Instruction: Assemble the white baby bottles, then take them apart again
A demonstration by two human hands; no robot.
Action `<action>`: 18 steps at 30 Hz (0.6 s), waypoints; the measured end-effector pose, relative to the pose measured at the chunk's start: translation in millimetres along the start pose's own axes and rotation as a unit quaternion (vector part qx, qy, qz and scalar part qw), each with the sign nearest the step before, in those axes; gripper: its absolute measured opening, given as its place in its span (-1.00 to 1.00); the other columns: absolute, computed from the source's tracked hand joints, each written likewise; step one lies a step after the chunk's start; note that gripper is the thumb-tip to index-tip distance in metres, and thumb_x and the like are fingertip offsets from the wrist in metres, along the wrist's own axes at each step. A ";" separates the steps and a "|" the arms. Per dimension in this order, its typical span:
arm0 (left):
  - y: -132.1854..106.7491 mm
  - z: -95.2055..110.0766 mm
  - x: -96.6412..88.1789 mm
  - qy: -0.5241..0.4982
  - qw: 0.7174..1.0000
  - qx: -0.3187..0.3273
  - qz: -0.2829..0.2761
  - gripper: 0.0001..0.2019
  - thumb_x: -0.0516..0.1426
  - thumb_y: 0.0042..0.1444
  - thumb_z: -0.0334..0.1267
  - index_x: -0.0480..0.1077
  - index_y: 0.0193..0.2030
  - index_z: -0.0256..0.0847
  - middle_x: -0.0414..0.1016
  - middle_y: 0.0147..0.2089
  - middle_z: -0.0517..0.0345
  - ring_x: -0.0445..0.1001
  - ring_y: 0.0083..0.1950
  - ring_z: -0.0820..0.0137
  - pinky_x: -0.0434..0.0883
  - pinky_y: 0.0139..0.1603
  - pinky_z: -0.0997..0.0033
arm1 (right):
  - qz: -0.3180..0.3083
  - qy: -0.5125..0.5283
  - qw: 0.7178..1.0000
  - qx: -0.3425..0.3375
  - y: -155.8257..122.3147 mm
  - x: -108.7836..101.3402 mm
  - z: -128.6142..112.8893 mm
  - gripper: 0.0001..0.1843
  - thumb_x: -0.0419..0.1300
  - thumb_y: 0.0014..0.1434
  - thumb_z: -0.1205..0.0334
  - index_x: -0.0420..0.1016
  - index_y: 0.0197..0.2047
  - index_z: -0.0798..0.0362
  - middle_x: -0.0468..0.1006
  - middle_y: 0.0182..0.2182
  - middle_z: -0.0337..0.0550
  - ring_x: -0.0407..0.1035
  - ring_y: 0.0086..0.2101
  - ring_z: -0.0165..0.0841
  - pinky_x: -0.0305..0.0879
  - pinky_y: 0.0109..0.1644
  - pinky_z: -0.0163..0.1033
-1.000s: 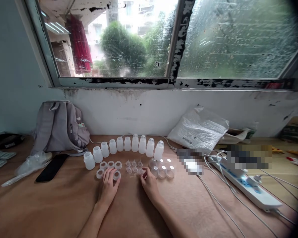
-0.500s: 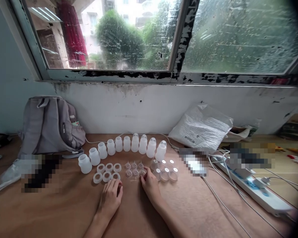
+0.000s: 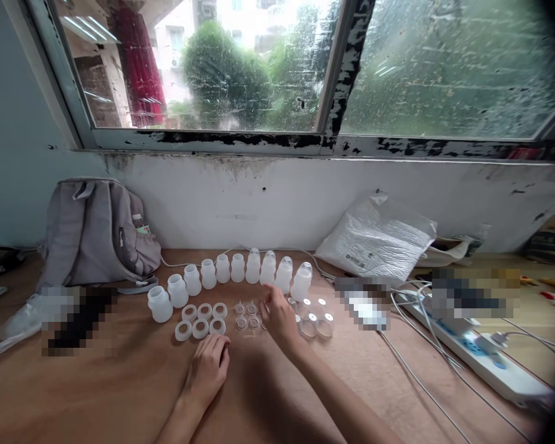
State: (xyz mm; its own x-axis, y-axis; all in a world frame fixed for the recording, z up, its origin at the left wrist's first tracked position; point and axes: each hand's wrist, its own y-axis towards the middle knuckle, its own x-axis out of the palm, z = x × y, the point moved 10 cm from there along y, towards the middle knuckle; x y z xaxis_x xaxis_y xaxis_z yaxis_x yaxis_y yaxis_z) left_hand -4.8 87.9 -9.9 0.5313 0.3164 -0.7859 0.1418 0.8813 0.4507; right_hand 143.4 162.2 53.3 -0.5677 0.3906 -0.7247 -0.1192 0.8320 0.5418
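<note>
My left hand (image 3: pixel 208 364) lies palm down on the table, fingers loosely stretched out, just in front of several white screw rings (image 3: pixel 200 328). Over the right part of a group of clear bottle nipples (image 3: pixel 241 322) hovers my right hand (image 3: pixel 280 317), thumb and fingers apart, with nothing visible in it. It hides some of the nipples and some of the clear dome caps (image 3: pixel 324 328) on its right. Behind them, white baby bottles (image 3: pixel 222 269) stand in an arc. Those on the left are open-topped; several on the right, such as the capped bottle (image 3: pixel 301 282), carry clear caps.
A grey backpack (image 3: pixel 92 234) leans at the back left near a clear plastic bag (image 3: pixel 28 320). On the right are a silvery-white packaging bag (image 3: pixel 374 237), a white power strip (image 3: pixel 494 364) and loose cables (image 3: pixel 425 376). The wall and window rise behind the table.
My right hand has lifted off the nipples and moved slightly up and away, toward the bottles, its fingers spreading. My left hand stays in place. The view has shifted slightly.
</note>
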 end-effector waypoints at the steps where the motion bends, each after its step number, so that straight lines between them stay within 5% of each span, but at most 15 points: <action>1: -0.3 0.4 -0.2 -0.006 1.000 0.003 -0.001 -0.81 -0.08 0.03 -0.47 0.30 -0.31 -0.19 0.39 -0.31 0.11 0.37 -0.25 0.33 0.34 -0.24 0.30 | 0.013 -0.026 1.000 -0.010 18.6 -6.4 -5.0 -0.66 -0.08 0.11 0.33 0.22 -0.02 0.13 0.41 -0.25 -0.01 0.34 -0.35 -0.30 0.26 -0.34 -0.26; 4: -1.6 0.7 0.0 -0.026 1.000 0.010 -0.003 -0.78 -0.08 -0.01 -0.51 0.30 -0.30 -0.19 0.38 -0.31 0.10 0.36 -0.24 0.33 0.34 -0.24 0.31 | 0.026 -0.116 0.991 -0.066 73.1 -11.6 -20.0 -0.65 -0.06 0.12 0.33 0.24 0.00 0.11 0.37 -0.12 0.03 0.23 -0.11 -0.22 0.14 -0.05 -0.14; 8: -2.5 1.3 -0.9 -0.048 0.999 0.020 -0.001 -0.74 -0.10 -0.04 -0.56 0.29 -0.30 -0.19 0.38 -0.31 0.11 0.36 -0.21 0.34 0.34 -0.21 0.32 | -0.031 -0.225 0.968 -0.105 111.8 15.2 -19.2 -0.51 0.05 0.08 0.25 0.14 0.10 0.11 0.21 0.07 0.10 -0.03 0.09 -0.04 -0.30 0.11 0.19; 13: -3.9 5.3 -4.8 -0.070 0.997 0.028 0.022 -0.77 -0.10 0.02 -0.52 0.29 -0.29 -0.19 0.38 -0.30 0.09 0.36 -0.20 0.34 0.35 -0.18 0.30 | -0.061 -0.238 0.960 -0.136 99.7 30.2 -21.2 -0.66 0.06 0.09 0.31 0.24 -0.03 0.09 0.41 -0.19 0.00 0.15 -0.05 -0.15 -0.42 0.13 0.19; 18: -6.0 15.5 -8.1 -0.065 0.996 0.032 0.053 -0.74 -0.09 0.08 -0.46 0.23 -0.09 -0.20 0.34 -0.12 0.01 0.32 -0.04 0.29 0.33 -0.05 0.19 | -0.016 -0.156 0.969 -0.190 62.8 -15.6 -45.2 -0.78 0.06 0.11 0.29 0.27 -0.13 0.04 0.40 -0.25 -0.06 0.20 -0.15 -0.21 -0.23 0.11 0.10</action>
State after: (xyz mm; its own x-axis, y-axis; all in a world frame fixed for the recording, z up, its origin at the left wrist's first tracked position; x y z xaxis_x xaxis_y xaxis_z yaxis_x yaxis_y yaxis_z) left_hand 3.0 74.6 0.3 0.6489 0.3550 -0.6729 0.1298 0.8198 0.5577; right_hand 108.0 190.5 117.9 -0.2909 0.5166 -0.8053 -0.4575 0.6641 0.5913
